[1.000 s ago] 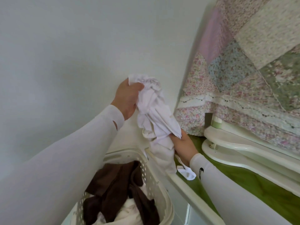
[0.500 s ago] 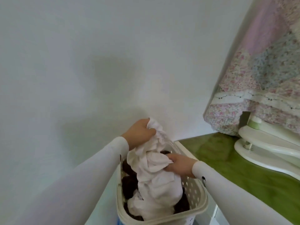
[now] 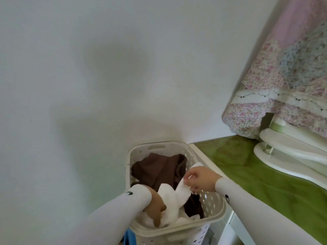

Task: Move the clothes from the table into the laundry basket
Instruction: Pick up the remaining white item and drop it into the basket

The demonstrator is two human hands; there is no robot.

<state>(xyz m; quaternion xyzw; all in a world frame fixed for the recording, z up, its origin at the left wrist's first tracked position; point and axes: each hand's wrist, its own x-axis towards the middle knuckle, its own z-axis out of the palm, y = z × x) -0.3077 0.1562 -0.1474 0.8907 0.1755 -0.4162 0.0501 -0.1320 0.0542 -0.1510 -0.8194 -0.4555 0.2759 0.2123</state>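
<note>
A white perforated laundry basket stands on the floor against the wall, left of the table. Inside lie a brown garment and a crumpled white garment. My left hand is down inside the basket, fingers pointing down and pressing the white garment. My right hand hovers over the basket's right side and pinches a strip of the same white garment between thumb and fingers.
The green-topped table with a white edge runs along the right. On it sits a white stand partly covered by a floral patchwork quilt. A plain wall fills the left. Something blue shows below the basket.
The white garment went from held up over the table edge into the basket. My left hand sank inside the basket; my right hand now holds only a strip of it.
</note>
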